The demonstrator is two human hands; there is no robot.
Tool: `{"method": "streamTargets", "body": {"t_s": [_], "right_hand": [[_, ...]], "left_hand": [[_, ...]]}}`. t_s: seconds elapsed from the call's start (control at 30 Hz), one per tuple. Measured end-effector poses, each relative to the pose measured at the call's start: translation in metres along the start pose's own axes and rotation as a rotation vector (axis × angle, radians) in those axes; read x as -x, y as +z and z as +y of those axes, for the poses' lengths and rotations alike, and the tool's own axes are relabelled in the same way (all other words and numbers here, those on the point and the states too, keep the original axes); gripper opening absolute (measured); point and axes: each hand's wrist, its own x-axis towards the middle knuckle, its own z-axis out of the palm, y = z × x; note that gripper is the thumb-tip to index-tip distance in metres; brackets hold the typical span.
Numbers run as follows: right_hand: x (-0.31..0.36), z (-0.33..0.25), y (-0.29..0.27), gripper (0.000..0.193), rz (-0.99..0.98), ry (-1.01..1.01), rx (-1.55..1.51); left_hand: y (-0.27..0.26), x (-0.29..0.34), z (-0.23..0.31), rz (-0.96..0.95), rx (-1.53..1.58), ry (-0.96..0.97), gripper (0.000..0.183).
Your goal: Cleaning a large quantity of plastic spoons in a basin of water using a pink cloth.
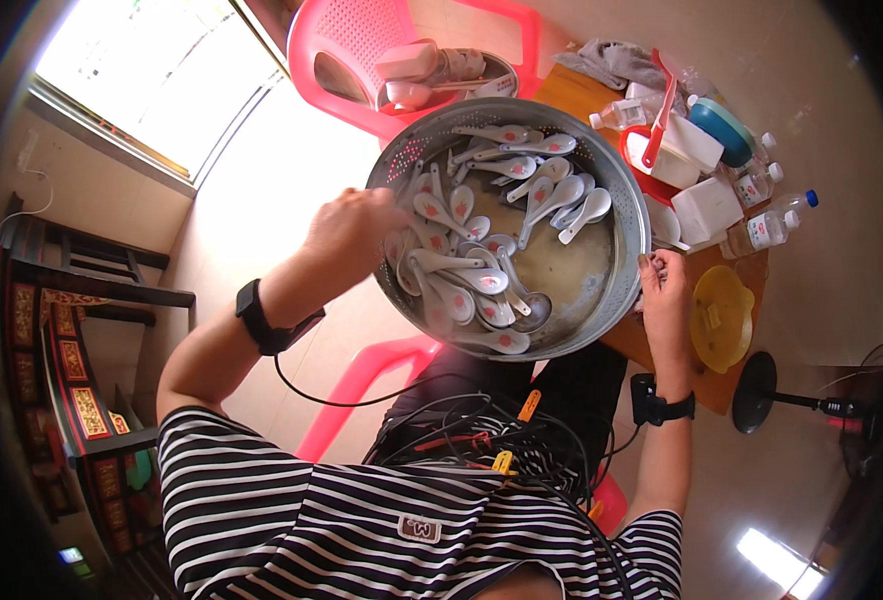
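Note:
A large grey metal colander with small holes in its wall is in front of me. Many white soup spoons with pink flower prints lie in it, heaped at the left and the far side. A metal ladle rests among them near the front. My right hand is closed on the colander's right rim. Over the left rim is my left hand, its fingers smeared by motion close to the spoons, so I cannot make out whether it holds one.
On the wooden table at right are a yellow plastic bowl, white containers, plastic bottles and a red-handled item. A pink chair stands beyond, bearing a pot. Cables cross my lap.

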Motion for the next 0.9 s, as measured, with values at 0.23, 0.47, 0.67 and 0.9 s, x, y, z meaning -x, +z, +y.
{"method": "streamTargets", "body": {"t_s": [0.23,0.47,0.67,0.9], "right_hand": [[0.014,-0.018,-0.001,0.029,0.067,-0.050,0.197],[0.032,-0.018,0.004,0.029,-0.045,0.260,0.212],[0.021,-0.034,-0.004,0.019,-0.171,0.322,0.131],[0.023,-0.015,-0.003,0.019,-0.120,0.047,0.333]], "left_hand": [[0.057,-0.046,0.064,-0.088,-0.006,0.711,0.013],[0.097,-0.081,0.090,-0.257,-0.181,0.765,0.015],[0.106,-0.079,0.085,-0.155,-0.238,0.783,0.015],[0.103,-0.073,0.085,-0.207,-0.329,0.756,0.014]]}}
